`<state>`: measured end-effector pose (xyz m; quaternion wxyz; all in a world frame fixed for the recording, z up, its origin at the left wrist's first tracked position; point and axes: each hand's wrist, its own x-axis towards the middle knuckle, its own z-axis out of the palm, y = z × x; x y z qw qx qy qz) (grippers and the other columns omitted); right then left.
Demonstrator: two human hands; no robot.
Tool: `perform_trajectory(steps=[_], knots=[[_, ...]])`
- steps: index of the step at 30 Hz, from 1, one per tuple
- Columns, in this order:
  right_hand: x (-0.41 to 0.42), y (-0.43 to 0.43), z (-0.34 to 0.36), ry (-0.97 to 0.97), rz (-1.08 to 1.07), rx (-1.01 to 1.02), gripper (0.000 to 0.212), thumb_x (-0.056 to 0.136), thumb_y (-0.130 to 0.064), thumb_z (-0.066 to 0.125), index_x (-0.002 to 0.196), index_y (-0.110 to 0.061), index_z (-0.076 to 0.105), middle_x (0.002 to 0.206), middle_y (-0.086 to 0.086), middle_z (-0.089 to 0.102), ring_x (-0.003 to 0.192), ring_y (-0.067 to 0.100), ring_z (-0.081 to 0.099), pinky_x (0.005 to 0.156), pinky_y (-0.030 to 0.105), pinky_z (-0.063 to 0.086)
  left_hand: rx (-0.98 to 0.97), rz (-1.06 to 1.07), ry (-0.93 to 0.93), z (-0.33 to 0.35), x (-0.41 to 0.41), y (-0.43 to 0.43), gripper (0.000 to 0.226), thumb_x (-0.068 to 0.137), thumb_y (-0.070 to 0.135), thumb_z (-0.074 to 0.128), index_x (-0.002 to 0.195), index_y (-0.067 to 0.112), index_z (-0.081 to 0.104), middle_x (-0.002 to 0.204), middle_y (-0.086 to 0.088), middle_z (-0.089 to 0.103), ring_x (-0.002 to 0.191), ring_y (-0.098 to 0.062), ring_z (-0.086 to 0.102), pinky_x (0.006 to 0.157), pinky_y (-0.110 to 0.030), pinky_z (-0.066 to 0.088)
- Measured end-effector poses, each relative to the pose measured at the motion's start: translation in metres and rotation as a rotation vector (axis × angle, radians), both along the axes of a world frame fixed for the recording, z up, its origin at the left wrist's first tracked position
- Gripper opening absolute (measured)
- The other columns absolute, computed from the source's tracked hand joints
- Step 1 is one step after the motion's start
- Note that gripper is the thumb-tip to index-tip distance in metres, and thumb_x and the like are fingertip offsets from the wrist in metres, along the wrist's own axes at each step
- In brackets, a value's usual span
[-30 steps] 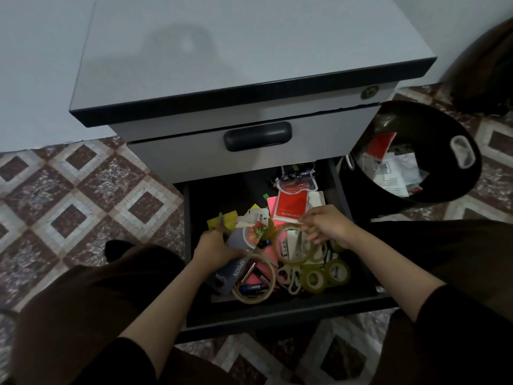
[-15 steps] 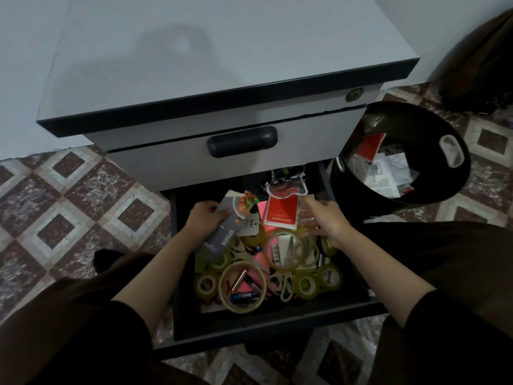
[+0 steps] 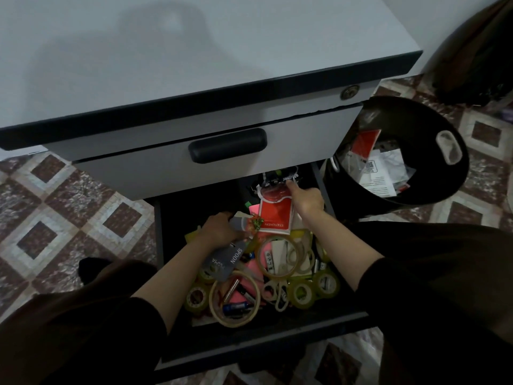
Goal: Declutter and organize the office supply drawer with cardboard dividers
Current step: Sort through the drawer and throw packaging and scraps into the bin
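Drawer (image 3: 263, 344): lower one of a grey cabinet (image 3: 194, 51), pulled out, black inside, heaped with loose supplies.

Left hand (image 3: 219, 230): inside the drawer at left, fingers curled round a grey packet (image 3: 231, 259) printed SPOON, the packet slanting over the heap.

Right hand (image 3: 306, 200): at the back right of the drawer, forefinger stretched out onto the top of a clear pouch (image 3: 273, 191), other fingers folded; grip or mere touch, cannot tell.

Red stationery pack (image 3: 276, 215): just in front of the pouch, between the two hands.

Tape: large ring (image 3: 236, 323) near the front, a blue battery (image 3: 236, 308) lying inside it; second ring (image 3: 277, 275) mid-drawer; small yellowish rolls (image 3: 302, 294) along the front right.

Upper drawer (image 3: 138, 176): closed, with black handle (image 3: 227, 145); lock (image 3: 350, 93) above at right.

Black bin (image 3: 455, 173): on the tiled floor (image 3: 69, 204), just right of the cabinet, holding papers (image 3: 380, 176).
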<state>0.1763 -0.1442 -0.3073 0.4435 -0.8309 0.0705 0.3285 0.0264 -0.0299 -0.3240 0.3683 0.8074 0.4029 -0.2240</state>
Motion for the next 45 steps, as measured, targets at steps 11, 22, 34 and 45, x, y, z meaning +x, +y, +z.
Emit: perform_trajectory(steps=[11,22,34,45], knots=[[0.013,0.032,-0.013,0.102,-0.073,0.014,0.046,0.084,-0.038,0.066,0.107,0.002,0.062,0.11,0.019,0.065,0.099,0.034,0.063,0.089,0.046,0.052,0.205,0.093,-0.021,-0.006,-0.008,-0.002,0.059,0.074,0.039,0.075,0.123,0.012,0.056,0.113,-0.012,0.062,0.098,-0.025,0.061,0.066,-0.026,0.042],[0.016,0.043,-0.02,0.189,-0.092,0.052,0.033,0.071,-0.028,0.079,0.082,-0.003,0.061,0.095,0.014,0.067,0.085,0.03,0.067,0.082,0.043,0.056,0.253,0.174,-0.003,0.0,-0.014,-0.004,0.039,0.073,0.037,0.076,0.1,0.01,0.065,0.106,-0.01,0.062,0.092,-0.023,0.06,0.063,-0.028,0.045],[0.01,0.038,-0.017,0.233,-0.014,0.074,0.027,0.073,-0.014,0.078,0.081,-0.001,0.056,0.091,0.017,0.069,0.08,0.03,0.069,0.079,0.044,0.057,0.096,0.3,-0.061,0.001,-0.03,0.003,0.058,0.07,0.035,0.079,0.113,0.004,0.054,0.099,-0.013,0.066,0.088,-0.026,0.064,0.073,-0.034,0.054],[0.005,0.047,-0.009,0.211,0.029,0.057,0.066,0.063,-0.036,0.085,0.107,0.001,0.053,0.107,0.016,0.065,0.093,0.03,0.066,0.083,0.041,0.055,0.074,0.297,-0.089,0.0,-0.033,0.008,0.058,0.07,0.031,0.08,0.114,0.003,0.053,0.101,-0.014,0.065,0.088,-0.027,0.064,0.074,-0.035,0.053]])
